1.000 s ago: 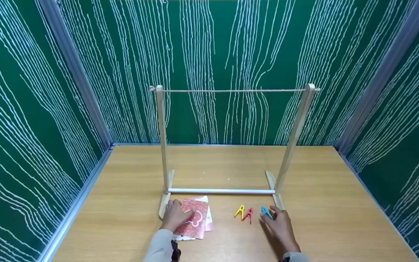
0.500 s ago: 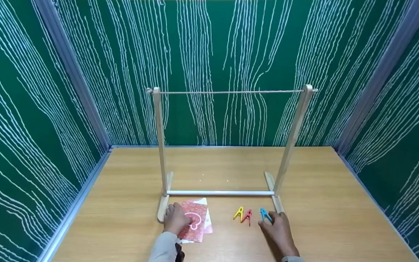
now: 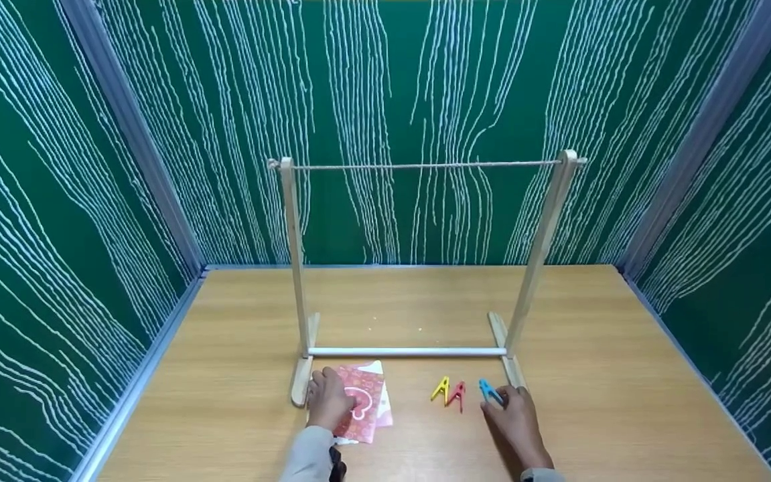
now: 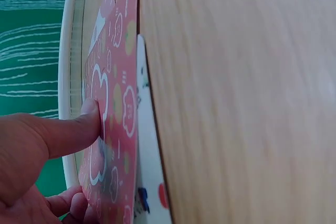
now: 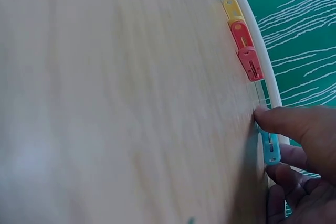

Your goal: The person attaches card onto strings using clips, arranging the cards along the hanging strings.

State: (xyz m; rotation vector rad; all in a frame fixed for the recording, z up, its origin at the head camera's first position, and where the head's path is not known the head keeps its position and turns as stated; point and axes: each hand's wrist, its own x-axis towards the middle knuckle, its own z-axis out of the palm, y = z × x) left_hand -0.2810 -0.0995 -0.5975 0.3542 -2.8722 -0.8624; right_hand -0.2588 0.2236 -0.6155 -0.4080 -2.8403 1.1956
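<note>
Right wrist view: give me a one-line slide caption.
Right hand, thumb and fingers either side of a blue clothespin; red clothespin and yellow clothespin farther along the tabletop.

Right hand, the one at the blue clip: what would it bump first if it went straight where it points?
Most likely the blue clip. It's right at the right hand's thumb and fingertips; they may already touch it. Beyond, perhaps the white bar.

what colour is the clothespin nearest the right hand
Light blue; the clothespin shows best in the right wrist view.
</note>
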